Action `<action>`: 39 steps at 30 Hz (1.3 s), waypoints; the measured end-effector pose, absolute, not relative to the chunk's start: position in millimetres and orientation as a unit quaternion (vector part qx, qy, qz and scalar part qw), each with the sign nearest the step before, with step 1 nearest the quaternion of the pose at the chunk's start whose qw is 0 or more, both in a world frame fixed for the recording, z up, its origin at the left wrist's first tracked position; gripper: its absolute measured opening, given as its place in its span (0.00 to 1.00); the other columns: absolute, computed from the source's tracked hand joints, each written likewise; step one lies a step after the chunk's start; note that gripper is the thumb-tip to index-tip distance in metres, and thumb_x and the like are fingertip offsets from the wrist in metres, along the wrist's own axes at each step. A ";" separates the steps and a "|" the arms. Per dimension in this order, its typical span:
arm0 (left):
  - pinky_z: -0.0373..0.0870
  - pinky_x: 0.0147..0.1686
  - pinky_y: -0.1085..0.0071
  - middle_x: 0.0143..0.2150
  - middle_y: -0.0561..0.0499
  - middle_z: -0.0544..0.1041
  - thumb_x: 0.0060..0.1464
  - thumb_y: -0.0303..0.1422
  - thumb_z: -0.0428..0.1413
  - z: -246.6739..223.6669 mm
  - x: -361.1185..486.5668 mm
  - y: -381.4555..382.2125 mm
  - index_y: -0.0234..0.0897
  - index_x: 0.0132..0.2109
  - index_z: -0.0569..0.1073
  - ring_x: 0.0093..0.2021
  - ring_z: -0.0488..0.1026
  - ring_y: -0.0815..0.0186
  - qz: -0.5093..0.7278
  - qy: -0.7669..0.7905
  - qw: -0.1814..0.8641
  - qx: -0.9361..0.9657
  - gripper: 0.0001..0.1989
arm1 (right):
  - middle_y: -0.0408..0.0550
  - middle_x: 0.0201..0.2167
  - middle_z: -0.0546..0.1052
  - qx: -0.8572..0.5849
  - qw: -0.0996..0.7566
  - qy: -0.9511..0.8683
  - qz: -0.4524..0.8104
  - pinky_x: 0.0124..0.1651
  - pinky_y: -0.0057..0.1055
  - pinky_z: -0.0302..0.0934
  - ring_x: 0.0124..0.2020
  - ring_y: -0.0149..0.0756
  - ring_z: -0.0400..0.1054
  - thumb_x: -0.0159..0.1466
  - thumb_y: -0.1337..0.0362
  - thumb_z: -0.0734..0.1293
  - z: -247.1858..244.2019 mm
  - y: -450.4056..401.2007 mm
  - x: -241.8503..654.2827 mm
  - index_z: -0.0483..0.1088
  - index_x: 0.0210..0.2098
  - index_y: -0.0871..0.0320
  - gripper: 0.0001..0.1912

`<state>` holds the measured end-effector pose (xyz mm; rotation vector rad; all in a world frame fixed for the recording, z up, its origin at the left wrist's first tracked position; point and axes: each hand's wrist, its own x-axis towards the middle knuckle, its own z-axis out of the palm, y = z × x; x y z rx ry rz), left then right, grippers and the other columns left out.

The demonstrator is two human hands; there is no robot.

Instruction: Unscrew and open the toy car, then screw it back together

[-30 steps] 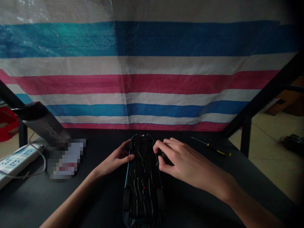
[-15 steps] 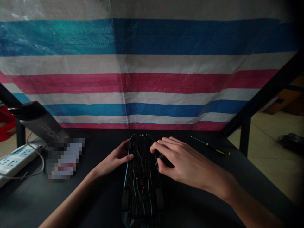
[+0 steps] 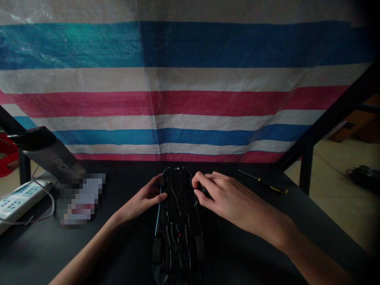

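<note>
A model car (image 3: 178, 221) lies upside down on the dark tabletop, its black underside facing up and thin blue body edges showing along its sides. My left hand (image 3: 150, 194) grips its far left side near a wheel, thumb on the rim of the underside and fingers partly hidden behind. At the car's right side, my right hand (image 3: 222, 194) is closed, thumb and index finger around a small dark piece (image 3: 204, 191). A thin light tip shows under it by the car's edge. Fingers hide most of this piece, so I cannot tell its kind.
A yellow-and-black screwdriver (image 3: 273, 186) lies at the right. To the left are a dark sports bottle (image 3: 53, 158), a blurred-out phone-like item (image 3: 84, 200) and a white power strip (image 3: 23, 200) with a grey cable. A striped sheet (image 3: 190, 103) hangs behind the table.
My right thumb and index finger have drawn closer together around the dark piece, and the hand has shifted slightly. My left hand and the car stay nearly still.
</note>
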<state>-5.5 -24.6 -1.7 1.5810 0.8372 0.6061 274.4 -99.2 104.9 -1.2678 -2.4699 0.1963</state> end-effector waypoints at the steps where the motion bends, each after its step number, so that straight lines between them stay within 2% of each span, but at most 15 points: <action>1: 0.66 0.61 0.52 0.68 0.43 0.67 0.64 0.40 0.58 -1.1 -5.1 -24.8 0.47 0.73 0.50 0.60 0.72 0.53 0.262 0.357 0.586 0.678 0.37 | 0.46 0.40 0.76 -0.445 0.185 -0.873 0.073 0.46 0.39 0.65 0.41 0.39 0.71 0.71 0.67 0.61 105.2 -99.4 274.8 0.65 0.47 0.54 0.05; 4: 0.66 0.62 0.53 0.69 0.44 0.66 0.64 0.40 0.58 0.0 -4.3 -25.2 0.47 0.73 0.51 0.60 0.72 0.53 0.265 0.356 0.583 0.680 0.36 | 0.47 0.42 0.75 -0.440 0.195 -0.874 0.071 0.50 0.41 0.64 0.43 0.39 0.70 0.68 0.69 0.63 106.1 -100.3 275.7 0.64 0.47 0.55 0.09; 7: 0.65 0.62 0.53 0.69 0.44 0.66 0.64 0.40 0.58 0.3 -3.9 -25.6 0.48 0.72 0.52 0.62 0.70 0.52 0.270 0.360 0.578 0.681 0.36 | 0.44 0.39 0.75 -0.442 0.183 -0.875 0.073 0.47 0.40 0.64 0.40 0.38 0.70 0.72 0.66 0.61 106.0 -100.0 276.0 0.65 0.44 0.54 0.03; 9: 0.65 0.63 0.53 0.69 0.45 0.65 0.64 0.40 0.58 0.5 -3.4 -26.1 0.47 0.72 0.52 0.63 0.70 0.52 0.272 0.359 0.578 0.680 0.36 | 0.44 0.39 0.74 -0.441 0.184 -0.874 0.085 0.47 0.40 0.64 0.41 0.38 0.69 0.72 0.66 0.60 105.4 -99.3 275.6 0.65 0.44 0.54 0.03; 13: 0.66 0.62 0.54 0.70 0.44 0.65 0.64 0.41 0.58 0.9 -2.6 -26.7 0.47 0.72 0.52 0.62 0.71 0.52 0.271 0.353 0.585 0.678 0.35 | 0.46 0.43 0.73 -0.441 0.198 -0.870 0.100 0.52 0.40 0.62 0.46 0.39 0.68 0.67 0.69 0.64 105.2 -99.6 273.9 0.64 0.46 0.54 0.08; 16: 0.66 0.61 0.53 0.67 0.44 0.68 0.64 0.41 0.58 0.4 -3.1 -26.4 0.47 0.73 0.51 0.61 0.71 0.52 0.265 0.361 0.583 0.677 0.36 | 0.44 0.39 0.74 -0.451 0.183 -0.866 0.114 0.47 0.39 0.63 0.41 0.38 0.69 0.72 0.64 0.62 105.5 -100.3 273.9 0.65 0.42 0.53 0.01; 18: 0.66 0.61 0.52 0.66 0.43 0.69 0.63 0.41 0.58 -0.2 -3.6 -26.0 0.46 0.73 0.51 0.60 0.71 0.52 0.265 0.366 0.579 0.679 0.37 | 0.43 0.37 0.73 -0.451 0.177 -0.865 0.127 0.45 0.38 0.63 0.39 0.36 0.69 0.74 0.62 0.60 105.2 -99.9 275.0 0.65 0.42 0.53 0.04; 20: 0.65 0.62 0.52 0.67 0.43 0.68 0.63 0.41 0.58 -0.7 -4.1 -25.6 0.47 0.73 0.51 0.60 0.71 0.52 0.268 0.365 0.575 0.681 0.37 | 0.44 0.40 0.73 -0.445 0.183 -0.867 0.130 0.47 0.38 0.63 0.42 0.36 0.69 0.73 0.65 0.60 104.6 -99.2 276.2 0.64 0.44 0.54 0.02; 23: 0.65 0.62 0.52 0.68 0.44 0.67 0.64 0.41 0.58 -0.9 -4.2 -25.3 0.48 0.73 0.51 0.61 0.71 0.53 0.270 0.359 0.577 0.682 0.36 | 0.46 0.44 0.72 -0.445 0.195 -0.866 0.117 0.52 0.39 0.62 0.48 0.38 0.67 0.69 0.70 0.63 104.7 -99.0 276.8 0.64 0.47 0.55 0.08; 27: 0.66 0.62 0.54 0.67 0.45 0.69 0.64 0.40 0.58 -0.5 -4.0 -25.6 0.48 0.73 0.51 0.61 0.71 0.54 0.267 0.357 0.580 0.682 0.36 | 0.45 0.41 0.73 -0.452 0.191 -0.865 0.105 0.49 0.40 0.62 0.44 0.39 0.68 0.72 0.65 0.61 105.8 -99.2 275.7 0.65 0.45 0.54 0.03; 30: 0.66 0.61 0.54 0.66 0.45 0.69 0.64 0.41 0.58 0.2 -3.8 -26.3 0.47 0.73 0.51 0.60 0.72 0.54 0.268 0.366 0.575 0.681 0.36 | 0.45 0.38 0.74 -0.451 0.189 -0.866 0.102 0.46 0.39 0.62 0.41 0.38 0.69 0.74 0.63 0.59 105.4 -98.8 275.5 0.65 0.43 0.54 0.05; 33: 0.67 0.60 0.54 0.65 0.44 0.70 0.64 0.41 0.58 0.2 -3.8 -26.7 0.46 0.73 0.51 0.60 0.71 0.53 0.270 0.368 0.574 0.680 0.36 | 0.46 0.39 0.73 -0.444 0.192 -0.868 0.114 0.47 0.39 0.63 0.42 0.39 0.68 0.72 0.68 0.61 105.6 -99.3 275.6 0.64 0.43 0.54 0.03; 36: 0.67 0.60 0.54 0.64 0.44 0.71 0.64 0.41 0.58 -0.6 -4.1 -26.3 0.46 0.73 0.51 0.60 0.71 0.52 0.267 0.366 0.576 0.680 0.37 | 0.46 0.41 0.72 -0.442 0.198 -0.867 0.119 0.49 0.40 0.63 0.45 0.39 0.67 0.67 0.71 0.62 107.4 -100.8 274.8 0.64 0.44 0.54 0.08; 39: 0.66 0.61 0.54 0.65 0.44 0.70 0.63 0.41 0.58 -1.7 -4.3 -25.4 0.46 0.73 0.51 0.61 0.71 0.52 0.269 0.365 0.577 0.679 0.37 | 0.46 0.40 0.73 -0.446 0.193 -0.868 0.103 0.50 0.41 0.63 0.44 0.40 0.68 0.68 0.68 0.63 108.7 -101.1 274.0 0.65 0.43 0.54 0.05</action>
